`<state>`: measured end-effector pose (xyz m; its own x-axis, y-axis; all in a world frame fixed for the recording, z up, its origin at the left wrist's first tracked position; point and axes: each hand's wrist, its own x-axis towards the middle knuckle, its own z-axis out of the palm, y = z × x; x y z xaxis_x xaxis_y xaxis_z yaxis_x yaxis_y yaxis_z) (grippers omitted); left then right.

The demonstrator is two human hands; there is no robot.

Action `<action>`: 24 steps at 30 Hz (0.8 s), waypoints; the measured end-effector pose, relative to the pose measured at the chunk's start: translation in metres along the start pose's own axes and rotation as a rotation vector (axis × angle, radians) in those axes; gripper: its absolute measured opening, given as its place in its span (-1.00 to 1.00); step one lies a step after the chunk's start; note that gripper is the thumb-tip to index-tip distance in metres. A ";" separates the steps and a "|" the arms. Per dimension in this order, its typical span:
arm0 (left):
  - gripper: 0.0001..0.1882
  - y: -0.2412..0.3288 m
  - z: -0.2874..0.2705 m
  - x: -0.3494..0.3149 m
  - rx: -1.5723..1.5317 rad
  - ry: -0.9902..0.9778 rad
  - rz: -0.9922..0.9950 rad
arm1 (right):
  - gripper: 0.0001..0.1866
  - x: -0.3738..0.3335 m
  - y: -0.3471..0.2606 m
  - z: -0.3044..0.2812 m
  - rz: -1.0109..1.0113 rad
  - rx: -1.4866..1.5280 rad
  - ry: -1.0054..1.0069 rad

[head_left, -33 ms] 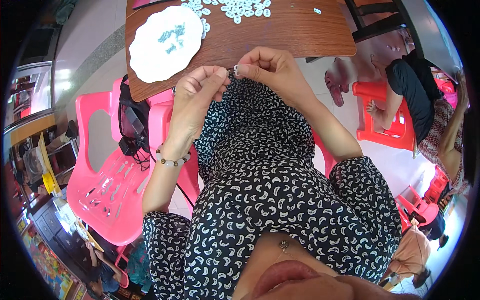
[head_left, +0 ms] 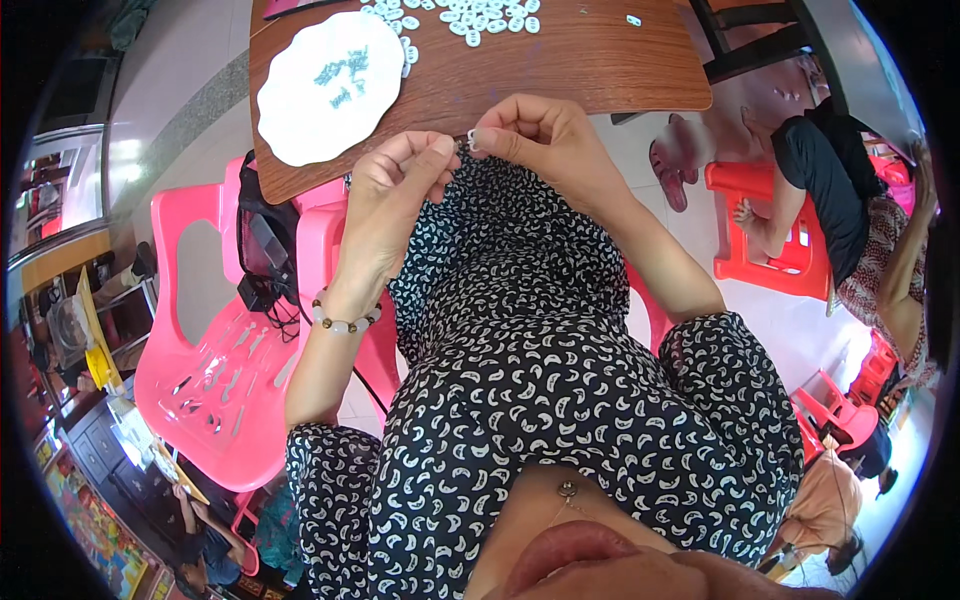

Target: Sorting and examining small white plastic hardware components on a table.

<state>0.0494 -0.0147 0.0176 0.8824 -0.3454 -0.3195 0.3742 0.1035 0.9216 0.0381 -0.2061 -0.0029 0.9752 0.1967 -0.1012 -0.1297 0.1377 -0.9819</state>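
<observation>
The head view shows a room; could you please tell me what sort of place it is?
Probably an informal indoor workspace, perhaps a home or shop: small white oval pieces lie on a wood-grain table, with a pink plastic chair and red plastic stool nearby.

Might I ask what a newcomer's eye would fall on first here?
Probably the white wavy-edged plate bearing small greyish pieces, on the brown table's left side. Next, the left hand and right hand, close together at the table's near edge, the right pinching a small white piece.
</observation>
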 end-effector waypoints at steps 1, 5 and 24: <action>-0.81 0.000 0.001 0.000 0.026 -0.002 0.006 | -0.81 -0.001 0.001 -0.001 0.002 0.002 0.005; -0.81 -0.001 0.004 0.000 0.085 -0.002 0.011 | -0.80 -0.004 0.002 -0.002 0.040 -0.037 0.017; -0.80 -0.005 0.003 0.001 0.176 -0.022 -0.010 | -0.83 -0.007 -0.003 -0.004 0.052 -0.145 0.031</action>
<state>0.0470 -0.0187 0.0132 0.8716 -0.3659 -0.3262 0.3258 -0.0648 0.9432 0.0319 -0.2118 -0.0002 0.9732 0.1698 -0.1549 -0.1548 -0.0136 -0.9878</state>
